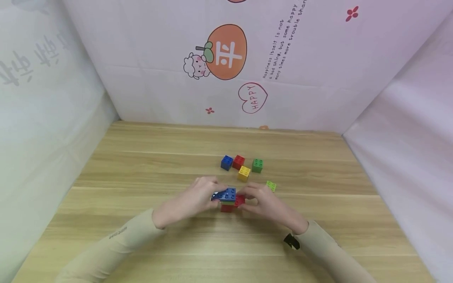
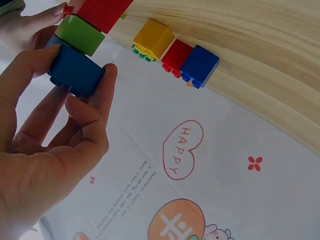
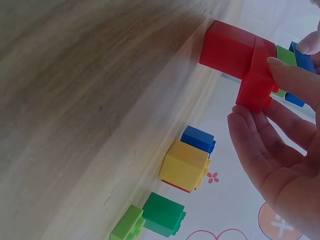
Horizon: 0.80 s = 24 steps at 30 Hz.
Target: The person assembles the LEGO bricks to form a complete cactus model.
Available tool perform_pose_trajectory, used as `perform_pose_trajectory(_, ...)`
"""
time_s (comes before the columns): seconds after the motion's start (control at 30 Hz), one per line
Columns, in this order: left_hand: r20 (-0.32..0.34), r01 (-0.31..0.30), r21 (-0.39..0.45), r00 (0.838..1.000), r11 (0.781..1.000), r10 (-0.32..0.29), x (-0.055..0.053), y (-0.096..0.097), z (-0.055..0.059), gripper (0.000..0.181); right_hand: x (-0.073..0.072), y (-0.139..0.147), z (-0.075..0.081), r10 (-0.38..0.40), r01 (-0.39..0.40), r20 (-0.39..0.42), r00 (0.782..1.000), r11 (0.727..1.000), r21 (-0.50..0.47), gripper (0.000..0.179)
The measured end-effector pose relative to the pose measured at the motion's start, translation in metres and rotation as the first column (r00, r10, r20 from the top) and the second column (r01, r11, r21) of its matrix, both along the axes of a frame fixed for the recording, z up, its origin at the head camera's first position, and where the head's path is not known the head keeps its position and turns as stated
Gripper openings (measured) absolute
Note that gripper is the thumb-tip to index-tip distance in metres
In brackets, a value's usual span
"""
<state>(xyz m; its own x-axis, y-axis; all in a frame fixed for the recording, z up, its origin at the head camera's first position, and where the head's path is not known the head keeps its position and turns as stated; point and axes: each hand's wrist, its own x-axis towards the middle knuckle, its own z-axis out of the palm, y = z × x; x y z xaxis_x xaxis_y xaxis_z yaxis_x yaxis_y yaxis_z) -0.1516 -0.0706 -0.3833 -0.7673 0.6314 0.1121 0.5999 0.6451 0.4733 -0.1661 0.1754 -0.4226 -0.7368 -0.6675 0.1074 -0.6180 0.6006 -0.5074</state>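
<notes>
A small stack of toy building bricks stands on the table between both hands. Its top is a long blue brick (image 1: 229,194), which my left hand (image 1: 204,194) grips by the ends with thumb and fingers. Beneath the blue one sits a light green brick (image 2: 80,35). Lower down, a red brick (image 3: 256,80) juts out toward the right, above another red brick (image 3: 227,47) at the bottom. My right hand (image 1: 262,199) pinches the jutting red brick between thumb and fingertips. Fingers partly cover the blue brick in the head view.
Behind the stack lie single bricks: blue (image 1: 227,162), red (image 1: 238,162), yellow (image 1: 243,173) and green (image 1: 257,165). A light green brick (image 1: 271,185) lies just beyond the right hand. White printed cloth (image 1: 159,94) rises at the wooden table's (image 1: 170,145) back and sides.
</notes>
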Motion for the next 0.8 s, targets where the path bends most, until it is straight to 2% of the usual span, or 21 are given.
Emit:
perform_pose_trajectory(0.27, -0.092, 0.007, -0.005, 0.996, 1.0, -0.007, 0.006, 0.0, -0.003, 0.044, 0.0, -0.001, 0.0, 0.004, -0.004, -0.008, 1.0, 1.0, -0.006, 0.031)
perform_pose_trajectory(0.5, -0.084, -0.002, 0.033, 0.996, 0.999, 0.005, 0.006, -0.001, -0.006, 0.043, 0.001, 0.0, 0.0, 0.017, -0.018, -0.021, 1.0, 1.0, -0.01, 0.031)
perform_pose_trajectory(0.67, -0.134, 0.009, 0.053, 0.991, 0.999, -0.002, 0.005, -0.001, -0.01, 0.042, 0.001, 0.001, -0.001, 0.019, -0.019, -0.029, 0.999, 1.0, -0.012, 0.03)
perform_pose_trajectory(0.8, -0.129, -0.002, 0.043, 0.992, 0.999, 0.007, 0.005, -0.001, -0.011, 0.046, 0.001, 0.001, -0.001, 0.016, -0.016, -0.028, 0.999, 1.0, -0.012, 0.03)
